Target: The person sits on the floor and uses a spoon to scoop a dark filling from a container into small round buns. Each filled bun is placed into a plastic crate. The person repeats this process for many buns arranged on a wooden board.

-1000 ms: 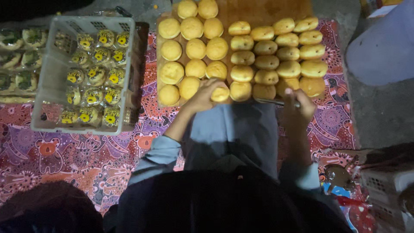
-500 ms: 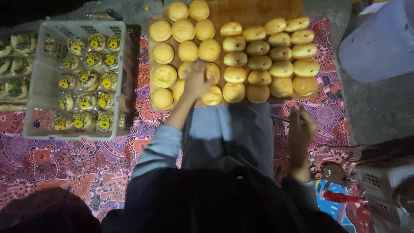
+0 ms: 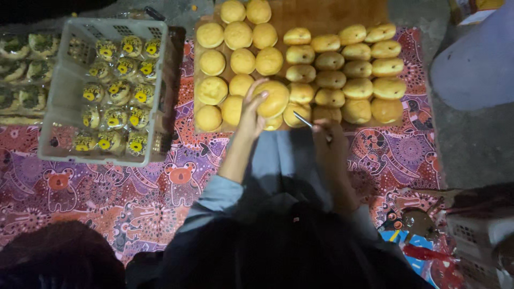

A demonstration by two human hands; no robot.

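Twelve round buns (image 3: 237,35) show on the wooden board (image 3: 332,13), counting the one (image 3: 274,98) under the left hand (image 3: 250,109). About sixteen oval buns (image 3: 356,53) lie beside them in rows; one or two more may be hidden at the near edge. One grey crate (image 3: 69,59) holds roughly fifteen wrapped cakes (image 3: 115,91) with yellow labels. Two hands are in view, and the right hand (image 3: 327,140) holds one thin metal tool (image 3: 302,120). One patterned cloth (image 3: 134,198) lies under it all.

Buns (image 3: 321,69) lie in rows on a board (image 3: 332,13) at twelve o'clock, on the mat (image 3: 160,198). A crate (image 3: 59,134) of wrapped cakes (image 3: 115,115) sits at ten o'clock, left of the board. More trays (image 3: 21,69) lie at nine.
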